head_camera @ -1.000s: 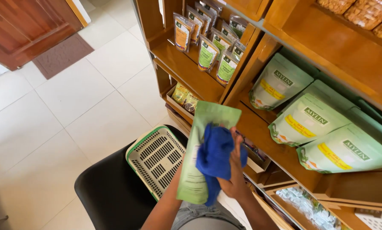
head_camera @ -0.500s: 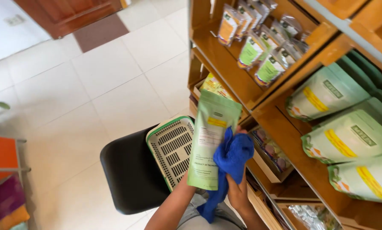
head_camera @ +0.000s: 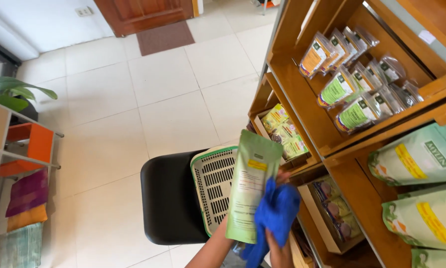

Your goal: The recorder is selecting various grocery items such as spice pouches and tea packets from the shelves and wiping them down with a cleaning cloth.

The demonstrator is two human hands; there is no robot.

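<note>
Gripping a green pouch (head_camera: 249, 191) upright from below, the left hand (head_camera: 228, 233) steadied it above a basket (head_camera: 213, 188) on a black chair (head_camera: 168, 203), beside wooden shelves (head_camera: 302, 104); the right hand (head_camera: 278, 250) pressed a bunched blue cloth (head_camera: 275, 216) against it. Firm support probably helped thorough wiping.

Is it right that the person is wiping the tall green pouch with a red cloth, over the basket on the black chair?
Not quite: the cloth is blue, not red, as the head view shows. The rest holds: it rests against the tall green pouch, above the basket on the black chair.
</note>
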